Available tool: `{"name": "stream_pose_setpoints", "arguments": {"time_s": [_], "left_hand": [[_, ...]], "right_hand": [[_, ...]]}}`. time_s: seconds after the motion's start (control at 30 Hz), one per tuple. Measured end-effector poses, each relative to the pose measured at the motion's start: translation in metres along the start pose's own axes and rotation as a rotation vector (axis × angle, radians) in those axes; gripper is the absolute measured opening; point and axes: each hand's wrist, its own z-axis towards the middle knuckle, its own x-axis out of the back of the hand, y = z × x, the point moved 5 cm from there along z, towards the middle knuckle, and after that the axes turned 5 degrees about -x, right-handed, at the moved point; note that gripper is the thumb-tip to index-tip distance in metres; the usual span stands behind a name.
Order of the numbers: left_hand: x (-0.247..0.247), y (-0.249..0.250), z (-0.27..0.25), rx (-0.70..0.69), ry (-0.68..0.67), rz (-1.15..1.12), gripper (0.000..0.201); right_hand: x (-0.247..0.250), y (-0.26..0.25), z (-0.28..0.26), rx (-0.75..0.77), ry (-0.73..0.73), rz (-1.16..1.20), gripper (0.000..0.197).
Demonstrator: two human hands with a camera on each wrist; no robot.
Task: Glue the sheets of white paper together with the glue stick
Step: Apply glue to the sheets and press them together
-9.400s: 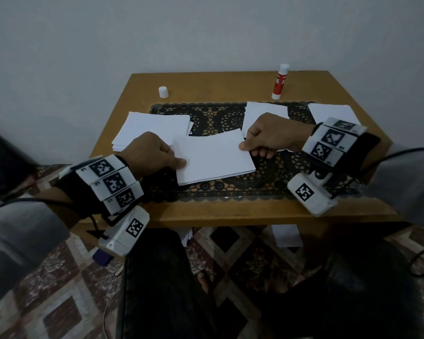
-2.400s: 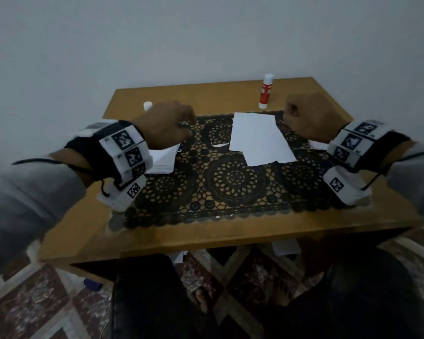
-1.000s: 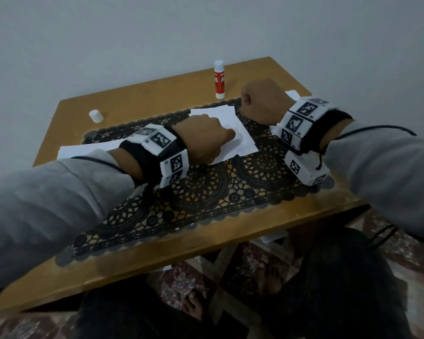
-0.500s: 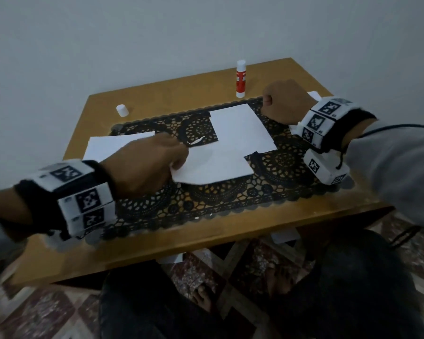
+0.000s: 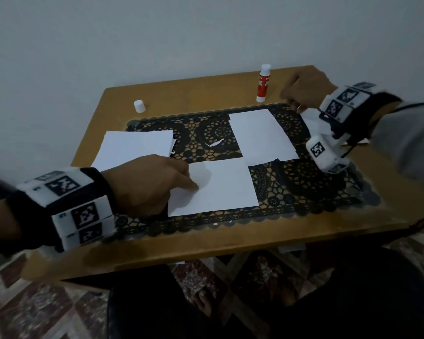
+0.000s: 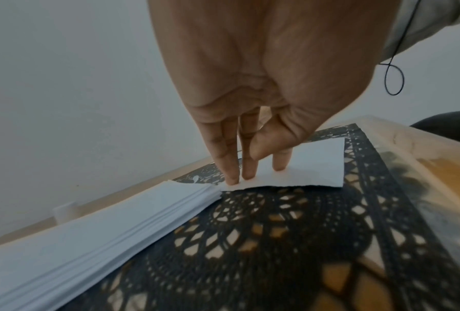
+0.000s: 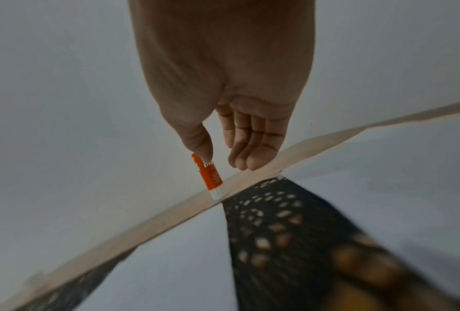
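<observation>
A person's left hand (image 5: pixel 147 184) is pressing a single sheet (image 5: pixel 218 187) flat against the black lace mat (image 5: pixel 311 182), its straight fingers (image 6: pixel 230 166) bearing down on the sheet's near-left edge in the left wrist view. The right hand (image 5: pixel 306 90) is hovering off the mat's far right corner, just beside the glue stick (image 5: pixel 263 83), which is standing upright and uncapped on the bare wood of the table (image 5: pixel 181 91) behind the mat's far edge. The right wrist view shows thumb and fingers parted narrowly and holding nothing, the thumb tip close to the orange tube (image 7: pixel 209 174); whether it is touching is hard to tell.

The cap (image 5: pixel 139 106) is sitting beyond the mat's far left corner. A stack of paper (image 5: pixel 135 148) is lying over the mat's left end, and overlapping sheets (image 5: pixel 260 134), which look like an already joined set, are resting on its far right part.

No glue appears to be on the pinned sheet, so this round seems barely started: picking up the stick, spreading glue and laying on a partner sheet are all left to do.
</observation>
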Motion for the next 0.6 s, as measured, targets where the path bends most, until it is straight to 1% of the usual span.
{"name": "stream_pose_setpoints", "arguments": {"time_s": [0.03,0.07,0.17,0.23,0.3,0.37,0.43,0.5,0.53,0.57,0.6], "left_hand": [[0.000,-0.001,0.001,-0.006,-0.004,-0.001,0.064],[0.000,-0.002,0.002,-0.010,-0.013,0.005,0.064],[0.000,-0.003,0.004,-0.012,-0.030,0.013,0.061],[0.000,-0.001,0.004,-0.008,-0.036,0.020,0.058],[-0.001,0.002,0.002,0.007,-0.055,0.039,0.059],[-0.005,0.003,-0.001,0.033,-0.084,0.046,0.061],[-0.009,0.007,-0.003,0.042,-0.126,0.064,0.067],[-0.011,0.014,-0.006,0.049,-0.170,0.113,0.072],[-0.013,0.016,-0.007,0.045,-0.184,0.155,0.074],[-0.015,0.019,-0.008,0.033,-0.188,0.199,0.076],[-0.017,0.023,-0.009,0.025,-0.190,0.237,0.077]], "right_hand": [[-0.002,-0.003,0.004,-0.045,-0.031,0.054,0.012],[-0.004,-0.005,0.011,-0.070,-0.043,0.099,0.011],[-0.015,-0.011,0.022,-0.127,-0.100,0.194,0.021],[-0.021,-0.017,0.031,-0.082,-0.094,0.147,0.026],[-0.027,-0.021,0.036,-0.039,-0.098,0.073,0.020],[-0.032,-0.021,0.037,-0.029,-0.116,0.063,0.016],[-0.032,-0.024,0.039,0.006,-0.070,-0.001,0.019],[-0.028,-0.034,0.029,0.047,0.007,-0.006,0.018],[-0.028,-0.041,0.022,0.092,0.019,-0.021,0.020],[-0.029,-0.051,0.011,0.155,-0.003,-0.036,0.020],[-0.031,-0.061,-0.002,0.231,-0.054,-0.049,0.019]]}}
